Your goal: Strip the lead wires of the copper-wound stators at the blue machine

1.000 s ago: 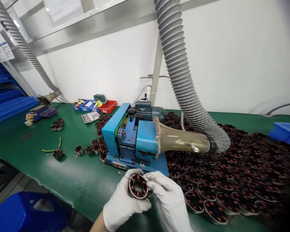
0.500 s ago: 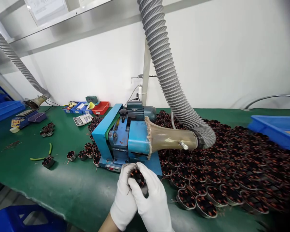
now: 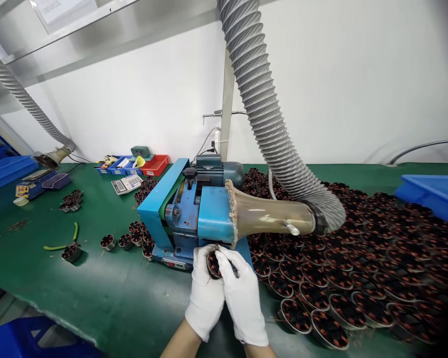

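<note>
A round motor stator (image 3: pixel 213 266) with dark faces and copper windings in a metal ring is between my two white-gloved hands, at the front of a blue belt-driven machine (image 3: pixel 213 215). My left hand (image 3: pixel 206 296) wraps around its left side. With fingers bent and pressed together, my right hand (image 3: pixel 242 293) grips its right edge close under the machine's front cover. Whether a wire lead is pinched there is too small to tell. A transparent funnel (image 3: pixel 271 217) is fixed to the machine's right side.
Many similar stators (image 3: pixel 330 330) crowd the right of the green table (image 3: pixel 115 303). A grey hose (image 3: pixel 261 94) drops to the funnel. On the left lie green-handled cutters (image 3: pixel 56 247), single stators (image 3: pixel 108 242) and a calculator (image 3: pixel 127 184). A blue stool (image 3: pixel 26 340) stands below.
Both hands have moved closer to the machine with the stator, up under its front cover. My right fingers have shifted to the stator's upper right edge. The view has shifted slightly.
</note>
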The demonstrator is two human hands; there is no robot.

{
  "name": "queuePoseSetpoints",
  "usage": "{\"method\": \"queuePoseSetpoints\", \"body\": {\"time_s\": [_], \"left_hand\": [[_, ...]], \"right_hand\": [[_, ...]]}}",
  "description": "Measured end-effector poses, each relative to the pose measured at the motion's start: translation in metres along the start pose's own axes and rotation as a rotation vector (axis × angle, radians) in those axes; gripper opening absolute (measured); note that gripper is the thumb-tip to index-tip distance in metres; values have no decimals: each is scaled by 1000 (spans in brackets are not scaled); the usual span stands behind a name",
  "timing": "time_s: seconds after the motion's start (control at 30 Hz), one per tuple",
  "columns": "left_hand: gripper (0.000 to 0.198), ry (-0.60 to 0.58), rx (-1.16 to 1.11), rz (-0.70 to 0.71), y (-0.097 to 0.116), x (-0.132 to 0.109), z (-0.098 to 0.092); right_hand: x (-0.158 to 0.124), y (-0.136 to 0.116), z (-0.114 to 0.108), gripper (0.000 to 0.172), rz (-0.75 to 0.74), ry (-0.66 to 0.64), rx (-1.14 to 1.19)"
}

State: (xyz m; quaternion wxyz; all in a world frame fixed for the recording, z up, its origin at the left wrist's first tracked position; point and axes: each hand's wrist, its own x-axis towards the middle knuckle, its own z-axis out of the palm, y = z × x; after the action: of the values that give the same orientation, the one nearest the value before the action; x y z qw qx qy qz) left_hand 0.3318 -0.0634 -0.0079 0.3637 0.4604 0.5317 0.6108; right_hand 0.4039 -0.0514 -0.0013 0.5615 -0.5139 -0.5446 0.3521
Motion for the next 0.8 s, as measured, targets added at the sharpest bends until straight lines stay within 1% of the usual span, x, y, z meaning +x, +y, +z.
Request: {"method": "queuePoseSetpoints", "body": {"time_s": [0.13, 0.23, 0.33, 0.4, 0.47, 0.53, 0.67, 0.73, 0.8], "left_hand": [[30, -21, -1, -38, 12, -2, -1], [31, -22, 0, -63, 11, -17, -7], [30, -5, 10, 40, 4, -35, -14], [30, -1, 22, 76, 1, -38, -16], [32, -8, 17, 36, 0, -32, -14], [33, -8, -6, -9, -1, -21, -10], [28, -5, 16, -24, 1, -1, -5], [27, -24, 3, -41, 3, 4, -3], [27, -34, -54, -75, 7, 4, -2]], "right_hand": [[-2, -5, -2, 20, 18, 28, 15], [-15, -9, -6, 19, -19, 32, -7], [-32, -9, -9, 16, -115, 46, -27], [-35, -6, -8, 17, -137, 61, -36], [-29, -3, -5, 17, -97, 56, -44], [-19, -1, -1, 19, -45, 37, -48], [-1, -3, 3, 23, 11, 2, -51], [1, -5, 5, 23, 27, 5, -40], [-1, -6, 5, 23, 37, 20, -20]]}}
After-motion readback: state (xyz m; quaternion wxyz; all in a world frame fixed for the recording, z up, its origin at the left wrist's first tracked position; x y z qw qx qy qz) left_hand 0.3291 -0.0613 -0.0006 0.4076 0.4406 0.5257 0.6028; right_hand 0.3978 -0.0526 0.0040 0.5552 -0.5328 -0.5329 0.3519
